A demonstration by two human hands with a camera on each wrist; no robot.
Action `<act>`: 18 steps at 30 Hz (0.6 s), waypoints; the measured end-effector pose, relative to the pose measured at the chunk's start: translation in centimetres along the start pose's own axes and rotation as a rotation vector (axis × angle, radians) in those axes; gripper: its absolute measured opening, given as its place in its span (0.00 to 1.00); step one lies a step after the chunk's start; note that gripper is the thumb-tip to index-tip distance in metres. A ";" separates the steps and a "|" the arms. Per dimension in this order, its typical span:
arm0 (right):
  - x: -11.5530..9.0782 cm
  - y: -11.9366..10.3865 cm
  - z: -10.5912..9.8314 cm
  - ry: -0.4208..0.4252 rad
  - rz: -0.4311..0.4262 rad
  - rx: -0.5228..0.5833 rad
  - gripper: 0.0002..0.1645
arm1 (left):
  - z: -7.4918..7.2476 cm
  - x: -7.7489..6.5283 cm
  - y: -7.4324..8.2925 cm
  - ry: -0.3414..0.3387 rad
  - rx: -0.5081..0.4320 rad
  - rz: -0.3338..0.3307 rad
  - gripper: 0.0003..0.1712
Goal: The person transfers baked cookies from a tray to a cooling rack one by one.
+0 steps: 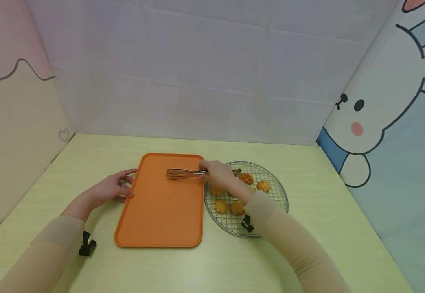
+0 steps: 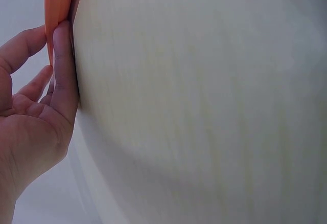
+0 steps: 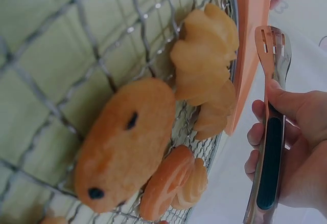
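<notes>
An orange tray (image 1: pixel 161 203) lies on the table, and my left hand (image 1: pixel 111 188) is at its left rim. In the left wrist view, the edge of the tray (image 2: pixel 57 1) sits between the digits of my left hand (image 2: pixel 38 101). My right hand (image 1: pixel 217 175) grips metal serving tongs (image 1: pixel 183 173) by the handle. Their slotted heads point left over the upper right part of the tray, with nothing seen between them. A dark green grip panel on the tongs (image 3: pixel 271 162) shows in the right wrist view, under the fingers of my right hand (image 3: pixel 301 137).
A round wire rack (image 1: pixel 231 226) stands right of the tray, partly hidden by my right arm. Several cookies lie on it, among them a flower-shaped cookie (image 1: pixel 263 186), a pretzel-like cookie (image 1: pixel 246 178) and a round dark-dotted cookie (image 1: pixel 237 208). A white cloth wall (image 1: pixel 198 81) rises behind the table.
</notes>
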State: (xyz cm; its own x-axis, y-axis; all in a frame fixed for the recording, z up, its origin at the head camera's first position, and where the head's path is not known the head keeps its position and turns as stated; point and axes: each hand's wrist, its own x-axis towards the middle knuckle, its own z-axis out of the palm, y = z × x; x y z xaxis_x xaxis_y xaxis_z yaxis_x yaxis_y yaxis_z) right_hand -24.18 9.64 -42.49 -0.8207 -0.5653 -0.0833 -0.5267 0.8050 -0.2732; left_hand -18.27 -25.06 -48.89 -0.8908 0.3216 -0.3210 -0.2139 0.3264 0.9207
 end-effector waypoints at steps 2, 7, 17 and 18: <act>0.0 0.1 -0.2 0.011 -0.010 0.007 0.08 | -0.2 0.2 0.0 -0.003 -0.001 -0.001 0.48; -0.3 0.4 -0.9 0.038 -0.031 0.031 0.06 | -0.8 0.8 0.0 -0.013 -0.005 0.004 0.49; -1.5 0.4 -3.0 0.112 -0.058 0.041 0.07 | -1.7 1.6 0.3 -0.024 0.013 0.009 0.48; -1.6 0.4 -3.2 0.119 -0.060 0.042 0.08 | -1.8 1.6 0.3 -0.024 0.011 0.008 0.48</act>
State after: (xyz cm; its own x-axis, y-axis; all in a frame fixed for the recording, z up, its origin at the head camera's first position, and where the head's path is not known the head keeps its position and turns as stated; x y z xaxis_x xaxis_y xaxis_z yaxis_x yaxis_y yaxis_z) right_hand -23.78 11.49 -39.39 -0.8097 -0.5848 0.0483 -0.5681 0.7607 -0.3140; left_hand -20.51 -26.00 -48.75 -0.8827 0.3454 -0.3187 -0.2020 0.3336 0.9208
